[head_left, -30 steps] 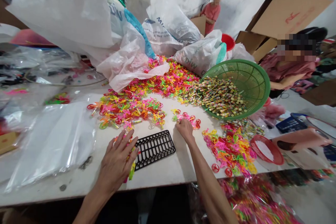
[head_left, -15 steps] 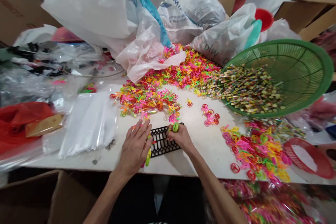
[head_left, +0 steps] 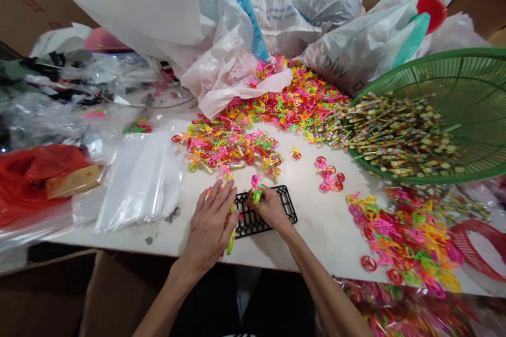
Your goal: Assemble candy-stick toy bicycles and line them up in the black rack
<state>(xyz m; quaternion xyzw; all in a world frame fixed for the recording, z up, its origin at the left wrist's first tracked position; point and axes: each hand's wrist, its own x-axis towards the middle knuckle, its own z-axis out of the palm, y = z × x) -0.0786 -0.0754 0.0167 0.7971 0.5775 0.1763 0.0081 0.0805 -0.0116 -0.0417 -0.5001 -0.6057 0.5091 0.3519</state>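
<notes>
A black slotted plastic rack (head_left: 285, 204) lies on the white table near its front edge. Over the rack's left end, my left hand (head_left: 211, 221) rests flat with fingers stretched out, covering part of it. Small bright plastic toys, one of them yellow-green (head_left: 231, 242), stick out from beneath that hand. My right hand (head_left: 272, 209) is closed in a pinch above the middle of the rack. Between its fingertips is a small green plastic toy (head_left: 257, 196), with a pink toy (head_left: 255, 181) right at it; whether they are joined I cannot tell.
Behind the rack spreads a heap of colourful plastic toys (head_left: 233, 142). A green basket (head_left: 482, 110) of candy-like sticks stands at right, above another toy pile (head_left: 407, 237) and a red basket (head_left: 474, 253). Clear plastic bags (head_left: 136, 179) lie left; big white sacks (head_left: 284, 16) stand behind.
The right hand has shifted slightly left along the rack, closer to the left hand, with the green toy still pinched. The whole view has moved a little; the left hand stays flat.
</notes>
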